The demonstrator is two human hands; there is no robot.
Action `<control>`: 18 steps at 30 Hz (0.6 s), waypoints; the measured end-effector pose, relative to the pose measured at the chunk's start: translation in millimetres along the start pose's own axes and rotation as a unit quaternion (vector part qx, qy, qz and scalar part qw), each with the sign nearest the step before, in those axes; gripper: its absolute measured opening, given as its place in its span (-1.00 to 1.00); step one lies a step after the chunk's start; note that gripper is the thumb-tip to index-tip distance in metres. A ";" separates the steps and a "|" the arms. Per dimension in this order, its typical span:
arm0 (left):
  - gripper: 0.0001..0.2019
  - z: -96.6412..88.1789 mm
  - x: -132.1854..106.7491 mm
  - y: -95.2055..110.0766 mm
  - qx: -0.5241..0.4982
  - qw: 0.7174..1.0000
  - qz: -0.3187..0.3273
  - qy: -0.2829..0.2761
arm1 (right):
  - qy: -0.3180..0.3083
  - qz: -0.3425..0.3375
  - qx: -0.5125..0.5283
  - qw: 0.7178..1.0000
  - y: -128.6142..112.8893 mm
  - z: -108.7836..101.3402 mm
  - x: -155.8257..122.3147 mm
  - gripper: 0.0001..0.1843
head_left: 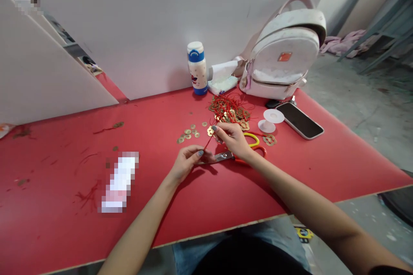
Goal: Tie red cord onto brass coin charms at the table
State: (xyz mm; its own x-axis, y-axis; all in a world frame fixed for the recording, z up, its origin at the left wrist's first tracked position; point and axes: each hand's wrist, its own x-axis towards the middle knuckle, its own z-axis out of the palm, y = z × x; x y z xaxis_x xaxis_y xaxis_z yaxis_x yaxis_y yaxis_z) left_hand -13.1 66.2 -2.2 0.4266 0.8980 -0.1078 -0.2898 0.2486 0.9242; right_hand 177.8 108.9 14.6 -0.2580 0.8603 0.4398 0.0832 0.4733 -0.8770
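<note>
A thin red cord runs taut between my two hands above the red table. My left hand pinches its lower end between thumb and finger. Higher up and to the right, my right hand pinches the other end, close to a gold coin-shaped charm; whether the charm hangs on the cord I cannot tell. Scissors with yellow and red handles lie beneath my hands, partly hidden. Loose brass coins are scattered just beyond my left hand. Behind my right hand sits a heap of red cords and charms.
A bottle, a tissue pack and a white backpack stand along the white partition. At the right lie a phone and a white spool. A blurred-out paper and thread scraps lie at the left.
</note>
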 end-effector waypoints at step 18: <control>-0.59 -7.2 9.9 -0.1 -0.096 0.985 0.002 0.143 | 0.086 0.019 -0.031 0.996 1.3 -5.9 3.3 -0.41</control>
State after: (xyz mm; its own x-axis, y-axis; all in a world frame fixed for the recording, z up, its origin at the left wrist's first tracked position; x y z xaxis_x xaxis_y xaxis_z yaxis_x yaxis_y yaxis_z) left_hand -15.0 77.7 -6.0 0.1746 0.9579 -0.2277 -0.4593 0.2838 0.8417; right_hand 182.7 113.5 16.1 -0.0850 0.8949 0.4380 0.1497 0.4461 -0.8824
